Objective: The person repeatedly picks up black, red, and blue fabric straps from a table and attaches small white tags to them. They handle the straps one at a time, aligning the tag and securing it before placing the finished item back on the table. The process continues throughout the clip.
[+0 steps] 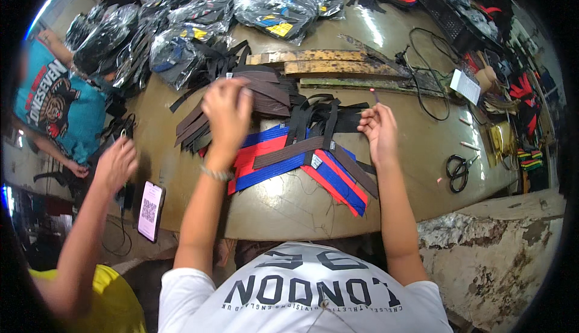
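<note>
My left hand (228, 111), smeared by motion, is raised over a pile of dark brown and black webbing straps (265, 89). Its fingers are bent, and whether they hold a strap cannot be made out. My right hand (381, 129) pinches a thin dark stick with a red tip (375, 95), pointing away from me. Between my hands lie blue and red flat straps (271, 172), fanned out in a V, with a brown strap (286, 153) across them. Small white labels (316, 161) show on some. Black strap loops (313, 122) lie at their far end.
Wooden boards (338, 66) and plastic-wrapped black goods (280, 16) lie farther back. Scissors (458, 173), a cable (416, 80) and a black crate (455, 22) are at right. A co-worker's hand (117, 161) is near a phone (151, 211); another person in teal (57, 104) stands left.
</note>
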`<state>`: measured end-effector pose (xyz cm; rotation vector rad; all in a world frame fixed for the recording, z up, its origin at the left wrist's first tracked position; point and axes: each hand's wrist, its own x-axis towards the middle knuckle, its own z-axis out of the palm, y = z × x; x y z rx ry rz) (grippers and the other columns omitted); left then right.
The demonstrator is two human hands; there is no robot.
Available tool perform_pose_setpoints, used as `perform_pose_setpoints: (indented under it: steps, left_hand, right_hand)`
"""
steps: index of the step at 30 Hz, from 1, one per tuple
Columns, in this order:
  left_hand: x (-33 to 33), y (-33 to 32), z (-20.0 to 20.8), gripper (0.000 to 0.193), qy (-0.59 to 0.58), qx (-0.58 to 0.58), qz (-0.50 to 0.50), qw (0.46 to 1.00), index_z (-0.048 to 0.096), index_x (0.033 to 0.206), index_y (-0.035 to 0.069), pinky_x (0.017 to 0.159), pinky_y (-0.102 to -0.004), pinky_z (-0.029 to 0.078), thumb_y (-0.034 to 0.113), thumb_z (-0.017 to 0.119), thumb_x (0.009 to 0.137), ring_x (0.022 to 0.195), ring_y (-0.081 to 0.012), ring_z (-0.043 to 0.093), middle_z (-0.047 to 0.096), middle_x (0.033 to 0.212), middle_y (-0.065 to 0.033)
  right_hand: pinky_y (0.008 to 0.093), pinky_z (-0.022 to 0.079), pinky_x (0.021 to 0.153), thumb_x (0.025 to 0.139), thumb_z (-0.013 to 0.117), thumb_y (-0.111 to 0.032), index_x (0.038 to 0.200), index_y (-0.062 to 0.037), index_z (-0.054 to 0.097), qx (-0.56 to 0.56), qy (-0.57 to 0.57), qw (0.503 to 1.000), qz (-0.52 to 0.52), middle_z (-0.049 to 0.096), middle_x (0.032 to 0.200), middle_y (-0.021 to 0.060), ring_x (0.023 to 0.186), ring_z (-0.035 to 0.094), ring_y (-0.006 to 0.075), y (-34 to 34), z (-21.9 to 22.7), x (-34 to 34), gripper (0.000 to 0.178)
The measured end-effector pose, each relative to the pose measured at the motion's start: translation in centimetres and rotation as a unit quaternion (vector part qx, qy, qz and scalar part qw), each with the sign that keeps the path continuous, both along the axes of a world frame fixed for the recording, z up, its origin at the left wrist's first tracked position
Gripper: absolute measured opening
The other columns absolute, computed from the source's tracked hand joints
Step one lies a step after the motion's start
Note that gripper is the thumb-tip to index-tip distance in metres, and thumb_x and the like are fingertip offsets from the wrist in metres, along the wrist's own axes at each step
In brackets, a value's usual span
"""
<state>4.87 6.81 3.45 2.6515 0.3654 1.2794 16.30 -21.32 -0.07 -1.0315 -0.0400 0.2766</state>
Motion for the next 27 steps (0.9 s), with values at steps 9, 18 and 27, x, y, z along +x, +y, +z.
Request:
perform_pose_setpoints:
  steps: [9, 18, 27]
  left_hand:
    - [0.5, -9.9, -0.7, 0.025, 0.221, -0.100, -0.239, 0.940, 0.065, 0.082, 0.002, 0.078, -0.0373, 0.047, 0.020, 0.078, 0.071, 0.082, -0.0299, 0.057, 0.060, 0.088, -0.0136]
    - [-2.1, -5.1, -0.1, 0.022, 0.336, -0.444, -0.238, 0.796, 0.066, 0.090, -0.003, 0.064, -0.0210, 0.045, 0.016, 0.074, 0.081, 0.070, -0.0046, 0.052, 0.060, 0.077, 0.0027]
    - [-2.5, -4.9, -3.4, 0.021, 0.258, -0.536, -0.248, 0.765, 0.067, 0.088, -0.002, 0.053, -0.0206, 0.039, 0.018, 0.071, 0.084, 0.061, -0.0040, 0.050, 0.058, 0.068, 0.0021]
  right_hand:
    - [0.0258, 0.051, 0.061, 0.099, 0.047, -0.023, 0.096, -0.0051, 0.046, -0.048, -0.070, 0.995, 0.046, 0.058, 0.081, 0.0063, 0.067, 0.057, 0.0114, 2.0, 0.6, -2.2, 0.018]
    - [0.0260, 0.053, 0.068, 0.099, 0.046, -0.015, 0.098, -0.0029, 0.044, -0.039, -0.173, 0.973, 0.145, 0.058, 0.086, 0.0078, 0.074, 0.058, 0.0113, 4.7, -0.2, -5.9, 0.012]
    - [0.0244, 0.051, 0.068, 0.091, 0.054, -0.004, 0.087, 0.0008, 0.048, -0.135, -0.233, 0.950, 0.160, 0.057, 0.091, 0.0079, 0.078, 0.057, 0.0093, 6.1, -2.0, -7.1, 0.009]
